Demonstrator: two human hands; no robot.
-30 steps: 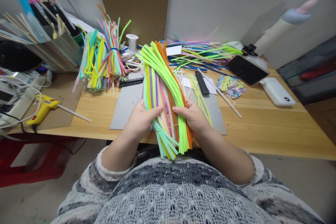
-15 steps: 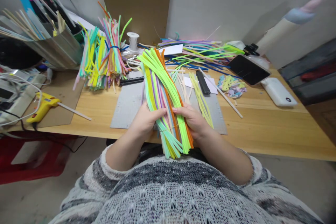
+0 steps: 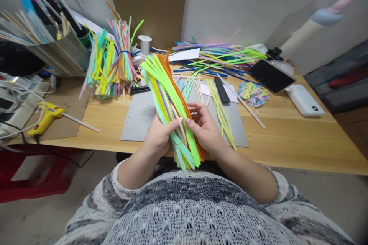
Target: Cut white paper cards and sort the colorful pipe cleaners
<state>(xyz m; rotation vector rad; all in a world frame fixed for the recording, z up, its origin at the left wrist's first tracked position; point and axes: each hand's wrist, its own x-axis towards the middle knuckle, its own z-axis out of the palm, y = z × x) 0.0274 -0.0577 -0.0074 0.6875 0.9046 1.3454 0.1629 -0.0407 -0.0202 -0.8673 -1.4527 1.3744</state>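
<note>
A thick bundle of pipe cleaners (image 3: pixel 171 101), in neon green, orange, mint, yellow, purple and pink, slants across the middle above a grey cutting mat (image 3: pixel 135 122). Thin ties cross it near both ends. My left hand (image 3: pixel 159 134) is closed around its left side, thumb laid over the top. My right hand (image 3: pixel 205 126) grips the right side, its thumb on the green and orange stems and its fingers curled loosely. Loose yellow pipe cleaners (image 3: pixel 220 113) lie on the mat to the right, beside a black tool-like bar (image 3: pixel 222 90).
Tied pipe cleaner bundles (image 3: pixel 125 65) stand at back left near a container of sticks and pens (image 3: pixel 64 51). A yellow glue gun (image 3: pixel 47 118) lies left. Loose pipe cleaners (image 3: pixel 224 57) spread along the back. A phone (image 3: pixel 271 75) and white power bank (image 3: pixel 304 100) are at right.
The bundle has tilted further, its top end shifting left. My right hand's fingers have come off the underside and now curl visibly at the right edge.
</note>
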